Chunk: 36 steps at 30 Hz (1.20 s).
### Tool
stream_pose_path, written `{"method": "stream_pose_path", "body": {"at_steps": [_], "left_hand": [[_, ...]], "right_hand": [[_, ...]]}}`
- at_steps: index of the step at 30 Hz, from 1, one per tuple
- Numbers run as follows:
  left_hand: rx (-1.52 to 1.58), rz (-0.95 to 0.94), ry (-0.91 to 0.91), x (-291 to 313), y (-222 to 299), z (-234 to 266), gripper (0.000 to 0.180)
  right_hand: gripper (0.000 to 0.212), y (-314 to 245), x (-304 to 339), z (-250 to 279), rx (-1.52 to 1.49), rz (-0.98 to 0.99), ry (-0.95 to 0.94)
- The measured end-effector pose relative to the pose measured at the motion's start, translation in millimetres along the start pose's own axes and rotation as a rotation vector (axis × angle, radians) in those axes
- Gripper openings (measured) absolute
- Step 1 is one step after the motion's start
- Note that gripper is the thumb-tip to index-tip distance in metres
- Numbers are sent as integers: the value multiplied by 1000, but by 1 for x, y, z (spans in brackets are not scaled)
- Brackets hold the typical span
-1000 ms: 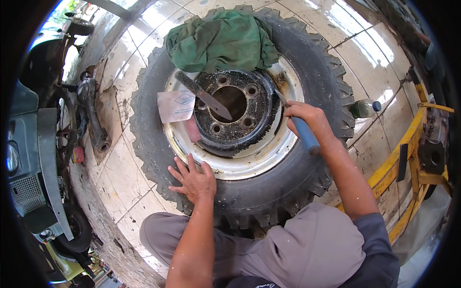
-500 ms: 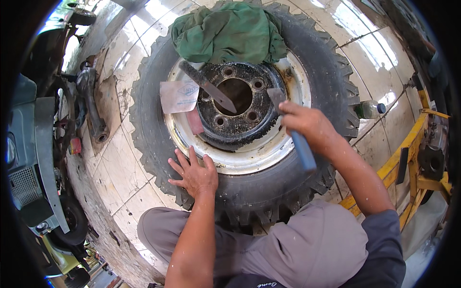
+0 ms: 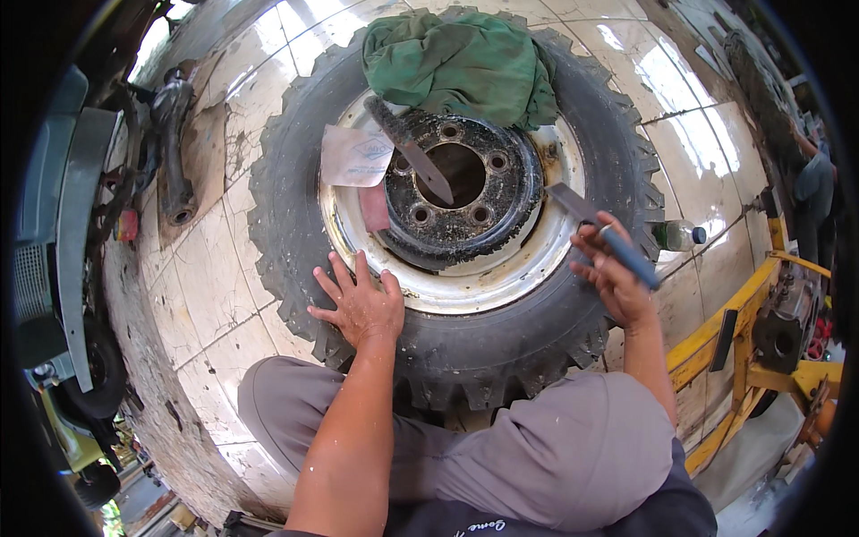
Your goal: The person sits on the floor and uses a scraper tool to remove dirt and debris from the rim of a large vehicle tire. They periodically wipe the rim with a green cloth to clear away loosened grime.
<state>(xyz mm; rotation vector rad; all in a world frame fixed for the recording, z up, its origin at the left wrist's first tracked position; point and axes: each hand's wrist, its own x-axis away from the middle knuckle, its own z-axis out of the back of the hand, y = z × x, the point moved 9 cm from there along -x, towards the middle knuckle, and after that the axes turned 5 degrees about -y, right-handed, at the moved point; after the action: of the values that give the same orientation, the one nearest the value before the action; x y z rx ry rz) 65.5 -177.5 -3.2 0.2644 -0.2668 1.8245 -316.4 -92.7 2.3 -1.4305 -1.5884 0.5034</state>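
A knobby black tyre [image 3: 483,353] lies flat before me on its wheel, with a worn white rim [image 3: 447,294] and a black centre. My left hand [image 3: 365,302] rests on the tyre's near left side, fingers spread, fingertips by the rim's edge. Over the tyre's right side, my right hand [image 3: 619,277] holds a blue-handled scraper [image 3: 632,258] loosely in its fingers. The scraper's flat metal blade points up and left toward the rim. A knife-like blade [image 3: 420,161] lies across the wheel's centre. Beside it are a pale printed sheet [image 3: 356,159] and a reddish piece [image 3: 374,211].
A crumpled green cloth [image 3: 456,67] covers the tyre's far side. A clear bottle [image 3: 676,235] lies right of the tyre, near a yellow metal frame [image 3: 702,353]. A long metal part [image 3: 170,134] lies on cardboard at the left. Another person [image 3: 814,188] shows at the far right.
My right hand has moved right, away from the wheel's centre, carrying the scraper, and its grip has loosened and turned. My left hand stays on the tyre. The whole view has shifted slightly.
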Motion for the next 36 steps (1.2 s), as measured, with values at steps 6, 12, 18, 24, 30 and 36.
{"method": "stream_pose_path", "body": {"at_steps": [6,12,18,24,30,36], "left_hand": [[34,-7,-6,0,1,1,60],[31,3,6,-3,-3,-4,59],[38,-12,19,-2,-1,-3,58],[9,-5,40,-5,-5,-8,57],[19,-11,33,-5,-4,-8,57],[18,-10,33,-4,-8,-10,57]], "right_hand": [[59,40,19,-14,-307,-463,-78],[74,2,13,-23,785,-344,68],[63,7,14,-15,1094,-282,126],[48,14,4,-36,1413,-71,68],[48,6,-60,-47,1500,-22,139],[50,22,-10,-60,1537,99,26]]}}
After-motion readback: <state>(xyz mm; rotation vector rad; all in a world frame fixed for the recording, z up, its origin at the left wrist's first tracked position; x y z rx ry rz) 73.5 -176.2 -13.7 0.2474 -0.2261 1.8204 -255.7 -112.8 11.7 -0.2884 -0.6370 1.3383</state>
